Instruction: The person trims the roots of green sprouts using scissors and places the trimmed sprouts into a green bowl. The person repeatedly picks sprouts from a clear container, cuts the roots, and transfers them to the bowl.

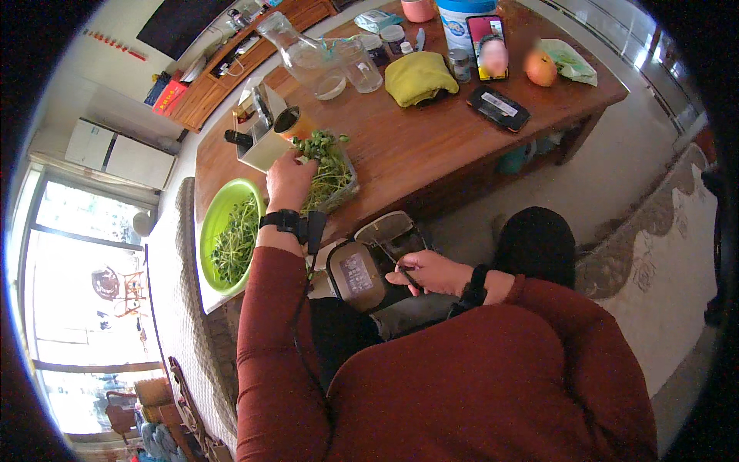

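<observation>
My left hand [290,180] is at the leafy end of green shoots [324,173], fingers curled on them, though the fingertips are partly hidden. These shoots lie in a clear plastic box [352,183] near the table's edge. Left of that hand, a lime-green plastic bowl [206,231] holds more cut shoots [235,242]. Lower down, my right hand [434,271] grips what looks like a pair of scissors [411,278], its blades pointing up and left. Beneath it, between the knees, stands a dark bin with a raised lid [357,274].
On the wooden table [404,150] are an orange cup [303,124], a white organizer box [260,149], a glass jug [300,58], a yellow-green cloth [420,78], a propped phone [488,49], a black device [499,108] and an orange fruit [541,69].
</observation>
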